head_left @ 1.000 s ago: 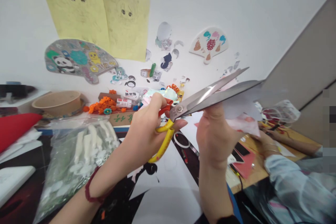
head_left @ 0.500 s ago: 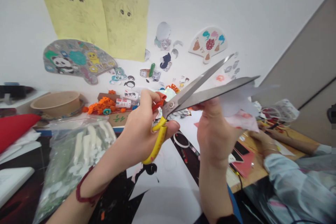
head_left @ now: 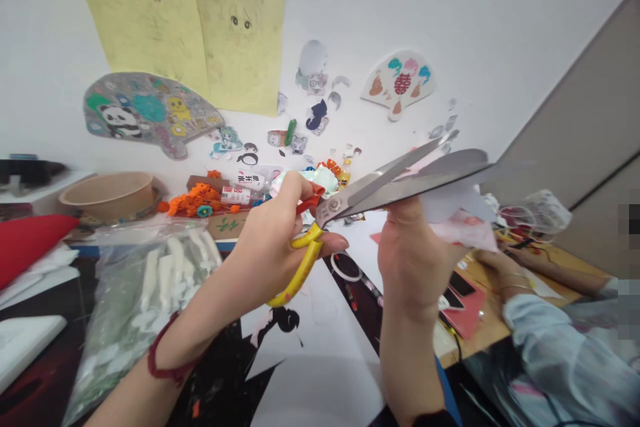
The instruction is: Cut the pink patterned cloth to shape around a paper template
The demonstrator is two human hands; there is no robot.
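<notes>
My left hand (head_left: pixel 270 233) is wrapped round the handles of a large pair of scissors (head_left: pixel 306 267), one handle yellow and the other red. The blades point right and stand slightly apart over my right hand (head_left: pixel 413 253). That hand is closed on a thin sheet of paper (head_left: pixel 467 230), white with pale pink and reddish patches. Part of the paper shows between and behind the blades. The right fingertips are hidden behind the blade and the palm. Below both hands lie white paper sheets (head_left: pixel 325 347) on a dark table.
A clear plastic bag (head_left: pixel 115 320) with pale pieces lies at left. Behind it are a brown bowl (head_left: pixel 107 193) and orange fuzzy flowers (head_left: pixel 193 203). A white ring (head_left: pixel 345 267) lies mid-table. At right, another person's hand (head_left: pixel 500 270) rests near a pink folder (head_left: pixel 467 310).
The scissor blades have come closer together, and the upper blade has dropped toward the paper. My left hand has shifted slightly right. My right hand keeps its hold on the paper.
</notes>
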